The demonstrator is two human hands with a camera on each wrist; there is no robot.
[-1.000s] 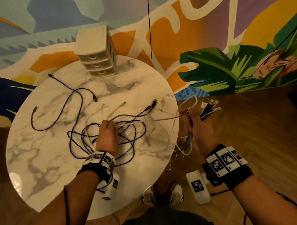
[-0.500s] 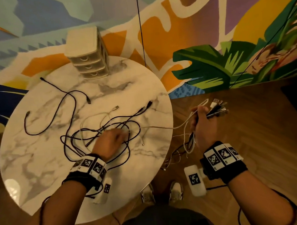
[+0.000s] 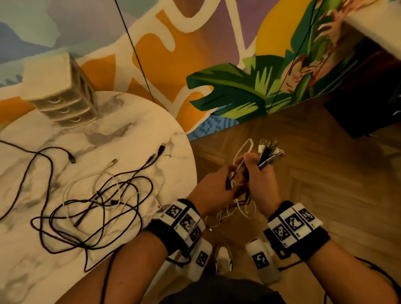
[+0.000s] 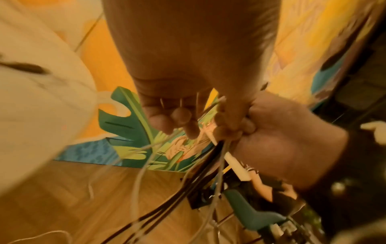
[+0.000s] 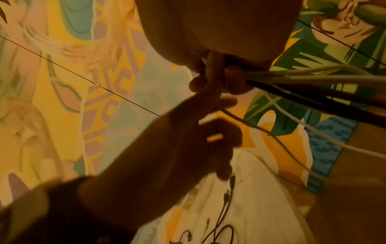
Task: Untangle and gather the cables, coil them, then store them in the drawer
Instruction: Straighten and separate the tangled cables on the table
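My right hand (image 3: 259,174) grips a bundle of white and black cables (image 3: 269,152) off the table's right edge, above the floor. The plug ends stick out past the fist and the loops hang below it. My left hand (image 3: 216,185) is up against the right one, and its fingers (image 4: 173,115) pinch thin white cable strands (image 4: 146,165) of that bundle. A tangle of black and white cables (image 3: 93,202) lies on the marble table (image 3: 130,136). The small drawer unit (image 3: 61,93) stands at the table's far edge with its drawers closed.
One separate black cable (image 3: 43,163) snakes over the table's left part. My shoes (image 3: 223,258) stand on the wood floor (image 3: 334,192) below the hands. A dark object (image 3: 365,112) sits at the right by the painted wall. A thin black cord (image 3: 133,46) runs across the wall.
My left hand has left the tangle on the table and moved right to the bundle in my right hand. The white cable stretched between them is now off the table.
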